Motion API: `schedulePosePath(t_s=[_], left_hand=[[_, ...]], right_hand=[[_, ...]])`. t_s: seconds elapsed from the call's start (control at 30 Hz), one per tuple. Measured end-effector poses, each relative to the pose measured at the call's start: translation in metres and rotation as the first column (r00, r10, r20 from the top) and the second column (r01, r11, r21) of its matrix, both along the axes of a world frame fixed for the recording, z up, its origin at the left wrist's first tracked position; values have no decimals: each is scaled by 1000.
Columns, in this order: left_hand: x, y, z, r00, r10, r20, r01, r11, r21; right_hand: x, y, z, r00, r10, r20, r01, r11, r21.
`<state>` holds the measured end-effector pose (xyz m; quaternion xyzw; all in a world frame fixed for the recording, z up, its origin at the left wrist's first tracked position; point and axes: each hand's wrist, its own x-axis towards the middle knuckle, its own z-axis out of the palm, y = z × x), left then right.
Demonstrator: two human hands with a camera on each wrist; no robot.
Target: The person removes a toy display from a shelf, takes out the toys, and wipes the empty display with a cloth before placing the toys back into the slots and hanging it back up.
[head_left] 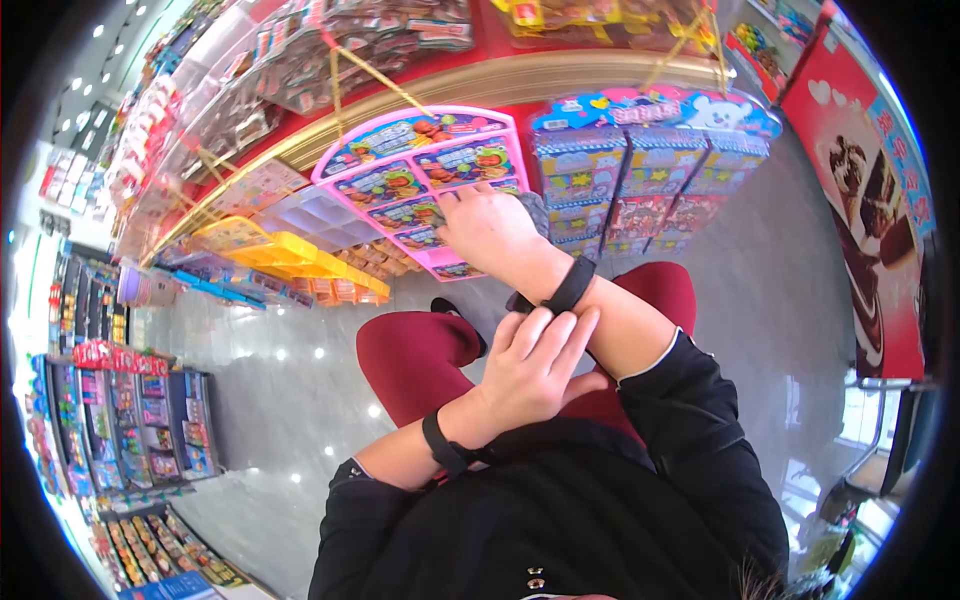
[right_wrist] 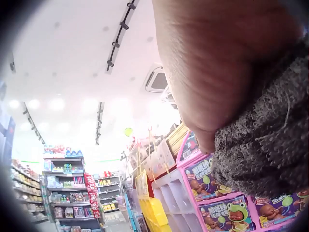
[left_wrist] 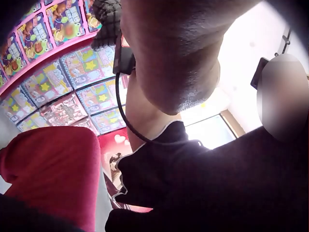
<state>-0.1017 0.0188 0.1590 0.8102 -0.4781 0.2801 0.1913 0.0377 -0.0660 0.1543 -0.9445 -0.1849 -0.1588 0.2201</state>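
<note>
In the head view, my right hand (head_left: 492, 228) reaches to a pink-framed display rack (head_left: 480, 115) holding rows of colourful toy packets. It holds a grey terry cloth (right_wrist: 265, 130) bunched under the palm, close against the packets. Part of this cloth (head_left: 537, 212) shows beside the hand in the head view. My left hand (head_left: 528, 368) lies by the right wrist, its fingers extended and fingertips at the black wrist strap (head_left: 572, 285). Its thumb stands apart from the fingers. The left wrist view shows the left hand (left_wrist: 174, 53) close up, with its fingertips out of sight.
A blue-topped display rack (head_left: 655, 115) of boxed packets hangs to the right of the pink one. Yellow trays (head_left: 262, 248) stand on its left. Bagged goods hang above. A red poster stand (head_left: 850, 190) is at far right, and store shelves (head_left: 130, 420) stand at left.
</note>
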Motion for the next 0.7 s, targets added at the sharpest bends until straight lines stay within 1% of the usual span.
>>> schedulePosePath(t_s=[0.07,0.13,0.2,0.23,0.27,0.3,0.33,0.37,0.4,0.43,0.47,0.5,0.53,0.57,0.6,0.63,0.67,0.7], left_hand=[[5,-9,10,996,48,-72,-43,996,72],[9,-16,11,984,32,-174,-14,994,108],[15,-20,-6,932,-35,-361,96,983,154],[18,-19,-17,936,-5,-352,58,989,139],[18,-17,-30,891,-61,-449,141,979,148],[18,-13,-43,832,-116,-543,229,962,145],[14,-9,-58,838,-100,-537,203,970,135],[7,-4,-74,832,-159,-531,236,968,79],[3,0,-87,824,-220,-523,273,962,26],[1,6,-93,855,-247,-456,259,965,-37],[0,14,-99,855,-235,-463,243,969,-42],[4,22,-101,828,-178,-532,197,980,-23],[13,31,-105,797,-121,-591,149,989,0],[25,42,-116,815,-77,-575,77,997,-25],[39,57,-118,763,5,-647,-52,997,-53],[56,73,-119,696,73,-714,-175,982,-70],[75,91,-121,714,139,-686,-312,941,-133],[95,103,-125,686,253,-682,-497,848,-186]], right_hand=[[-2,5,-18,999,22,42,-19,998,-66],[-15,14,-41,993,11,-116,-16,999,-51],[-33,21,-75,980,38,-195,-53,996,-75],[-41,23,-97,958,59,-281,-86,993,-84],[-48,23,-117,928,73,-366,-114,989,-92],[-57,24,-128,868,51,-495,-120,987,-110],[-65,24,-138,790,19,-613,-124,984,-128],[-74,24,-152,745,-17,-667,-130,977,-170],[-81,23,-161,696,-58,-716,-135,968,-210],[-87,22,-160,694,-48,-718,-154,965,-214],[-95,19,-158,650,-48,-758,-165,965,-203],[-103,13,-157,604,-52,-795,-172,966,-194],[-105,0,-182,604,-48,-795,-187,962,-201],[-102,-18,-230,752,207,-626,-211,975,70],[-94,-30,-265,842,399,-363,-286,901,326],[-82,-35,-278,802,232,-551,-304,952,-43],[-82,-18,-191,680,-99,-726,4,991,-131],[-72,-23,-185,719,-73,-691,65,997,-37]])
